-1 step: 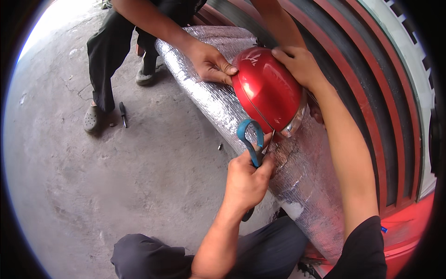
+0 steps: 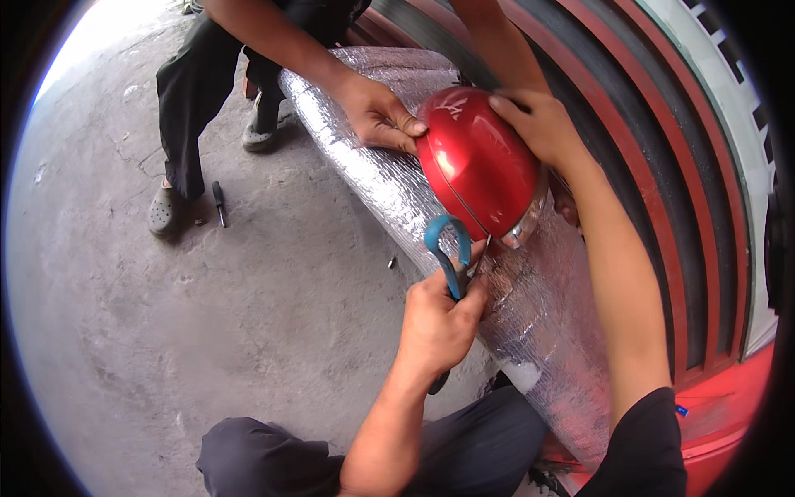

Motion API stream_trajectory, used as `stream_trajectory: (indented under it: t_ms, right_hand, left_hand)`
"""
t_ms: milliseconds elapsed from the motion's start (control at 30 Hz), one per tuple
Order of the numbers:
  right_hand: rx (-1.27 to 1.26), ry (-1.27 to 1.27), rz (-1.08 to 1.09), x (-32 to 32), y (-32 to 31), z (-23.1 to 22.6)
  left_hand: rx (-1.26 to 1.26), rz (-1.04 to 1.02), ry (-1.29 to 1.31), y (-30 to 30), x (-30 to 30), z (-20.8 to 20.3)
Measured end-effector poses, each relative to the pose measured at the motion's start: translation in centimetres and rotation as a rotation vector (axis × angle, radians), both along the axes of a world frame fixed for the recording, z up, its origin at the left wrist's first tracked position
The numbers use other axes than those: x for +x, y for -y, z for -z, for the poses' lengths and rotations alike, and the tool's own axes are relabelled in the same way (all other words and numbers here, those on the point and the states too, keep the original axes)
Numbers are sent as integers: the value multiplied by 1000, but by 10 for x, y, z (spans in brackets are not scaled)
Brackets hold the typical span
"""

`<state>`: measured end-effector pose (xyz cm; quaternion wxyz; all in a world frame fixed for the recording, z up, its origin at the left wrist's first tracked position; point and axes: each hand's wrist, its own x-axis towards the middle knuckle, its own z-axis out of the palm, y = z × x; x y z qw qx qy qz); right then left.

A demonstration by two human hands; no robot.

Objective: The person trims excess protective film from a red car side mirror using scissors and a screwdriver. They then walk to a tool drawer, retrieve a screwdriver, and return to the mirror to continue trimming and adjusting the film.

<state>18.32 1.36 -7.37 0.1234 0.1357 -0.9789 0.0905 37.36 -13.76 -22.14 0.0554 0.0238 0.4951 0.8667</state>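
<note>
A glossy red rounded shell (image 2: 476,157), with a seam along its left side and a shiny clear or chrome edge at lower right, rests on silver foil-faced sheeting (image 2: 364,161). My left hand (image 2: 443,319) is closed around scissors (image 2: 445,248) with a blue loop handle. Their thin metal tip meets the shell's lower edge by the seam. My right hand (image 2: 538,124) lies over the shell's upper right side, thumb on its top and fingers curving behind, partly hidden. A co-worker's hand (image 2: 383,116) pinches the shell's left edge from across; their other hand is mostly hidden behind the shell.
A screwdriver (image 2: 219,203) lies on the concrete floor (image 2: 224,323) beside the co-worker's grey clog (image 2: 163,211). A small metal piece (image 2: 392,262) is near the foil's edge. Red and black ribbed panels (image 2: 654,166) rise along the right. My bent knee (image 2: 257,451) is at the bottom.
</note>
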Motion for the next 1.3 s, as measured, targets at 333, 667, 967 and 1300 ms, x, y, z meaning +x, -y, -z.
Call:
stream_trajectory:
  t_ms: [333, 667, 967, 1300]
  right_hand:
    - [386, -51, -249, 110, 8, 6]
    - [469, -78, -326, 103, 1, 4]
    - [389, -29, -164, 107, 15, 18]
    - [397, -73, -128, 107, -6, 14]
  left_hand:
    - [-207, -67, -302, 8, -16, 12]
    - [-347, -87, -337, -13, -9, -3]
    - [-299, -151, -289, -16, -4, -13]
    - [-306, -216, -232, -31, 0, -31]
